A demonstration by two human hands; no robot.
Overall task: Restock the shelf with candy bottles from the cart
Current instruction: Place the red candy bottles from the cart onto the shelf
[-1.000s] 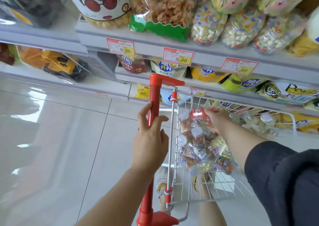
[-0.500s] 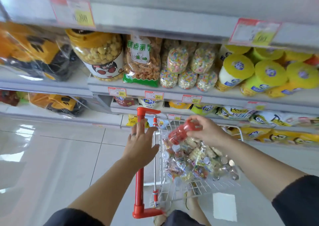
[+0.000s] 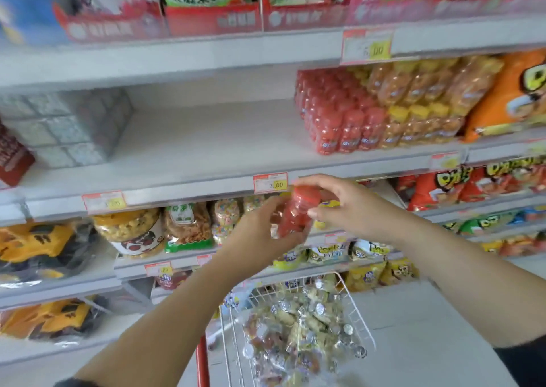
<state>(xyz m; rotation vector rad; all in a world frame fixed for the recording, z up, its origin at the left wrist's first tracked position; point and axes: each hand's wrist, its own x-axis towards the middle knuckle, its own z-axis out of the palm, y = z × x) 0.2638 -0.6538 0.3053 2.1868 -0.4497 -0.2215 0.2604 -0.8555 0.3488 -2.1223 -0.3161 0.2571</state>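
Observation:
A red candy bottle (image 3: 298,212) with a red cap is held up in front of the shelf edge. My right hand (image 3: 351,206) grips its top from the right, and my left hand (image 3: 260,236) holds its lower part from the left. Below them the white wire cart (image 3: 359,315) holds several small candy bottles with silver caps (image 3: 298,327). The middle shelf (image 3: 206,144) has a bare white stretch, with rows of red candy bottles (image 3: 339,115) and orange-yellow bottles (image 3: 419,103) standing at its right.
Silver boxes (image 3: 68,126) stand at the left of the middle shelf. Orange snack bags (image 3: 511,97) lie at the far right. Jars and bags of snacks (image 3: 165,227) fill the shelf below. Price tags (image 3: 270,183) hang on the shelf edges. The cart's red handle (image 3: 202,360) rises at bottom centre.
My left hand has left the cart handle and come up to the red bottle. My right hand lifted the bottle from cart height up to the middle shelf's edge. The view tilted up.

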